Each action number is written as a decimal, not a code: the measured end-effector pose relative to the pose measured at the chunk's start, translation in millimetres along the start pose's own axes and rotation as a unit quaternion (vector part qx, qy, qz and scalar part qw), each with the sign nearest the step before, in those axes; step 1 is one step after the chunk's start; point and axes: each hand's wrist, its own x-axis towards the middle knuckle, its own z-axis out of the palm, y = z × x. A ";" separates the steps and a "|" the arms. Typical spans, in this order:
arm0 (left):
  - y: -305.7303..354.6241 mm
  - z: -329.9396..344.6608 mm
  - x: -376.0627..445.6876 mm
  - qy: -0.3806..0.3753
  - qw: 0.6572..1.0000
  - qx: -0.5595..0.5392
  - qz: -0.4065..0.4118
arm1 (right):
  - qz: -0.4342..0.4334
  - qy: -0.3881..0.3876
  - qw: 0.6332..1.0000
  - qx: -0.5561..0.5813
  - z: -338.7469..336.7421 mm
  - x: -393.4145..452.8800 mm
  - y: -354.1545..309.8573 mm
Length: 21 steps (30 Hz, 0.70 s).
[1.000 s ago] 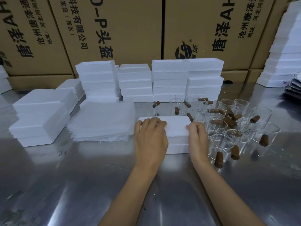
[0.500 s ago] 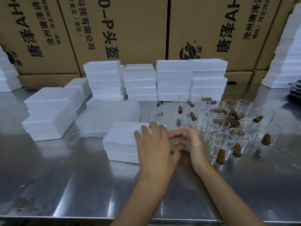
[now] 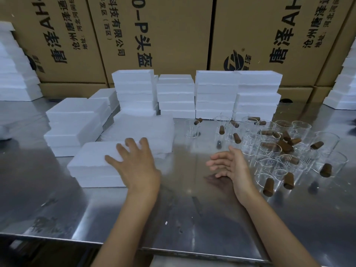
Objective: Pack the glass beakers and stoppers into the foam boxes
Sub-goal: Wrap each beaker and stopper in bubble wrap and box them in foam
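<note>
A: Where is the left hand [image 3: 137, 166]?

B: It lies flat on the right end of a closed foam box [image 3: 96, 162], which sits on the steel surface [image 3: 183, 218] left of centre. Its fingers [image 3: 123, 149] are straight and spread apart across the lid, pressing down rather than curling round anything.

A: And the right hand [image 3: 229, 166]?

B: It hangs just above the surface, on its edge with the palm facing left. The fingers are loosely bent, slightly apart, and hold nothing. A clear gap separates the two hands.

A: Where is the glassware?

B: The glass beakers [image 3: 269, 149] stand in a cluster to the right of the right hand, upright and close together. One beaker [image 3: 191, 129] stands apart, nearer the middle. Brown stoppers [image 3: 268, 186] are scattered among them; some lie inside the beakers, others rest against the glass or on the surface.

A: Anything behind the box?

B: A pile of thin white foam sheets [image 3: 146, 130] sits just behind it, and stacks of foam boxes [image 3: 215, 93] line the back of the surface. Another low stack [image 3: 75, 126] stands to the left. Printed cardboard cartons [image 3: 173, 35] form the wall behind everything.
</note>
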 end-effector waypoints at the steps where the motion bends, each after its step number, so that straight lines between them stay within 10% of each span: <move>1: -11.0 0.4 5.0 0.001 1.000 0.001 -0.013 | 0.000 0.000 1.000 0.000 0.1 0.0 -0.1; 21: -128.6 22.1 88.6 -0.005 0.988 0.081 -0.132 | 0.005 0.009 1.000 -0.017 3.6 3.7 3.9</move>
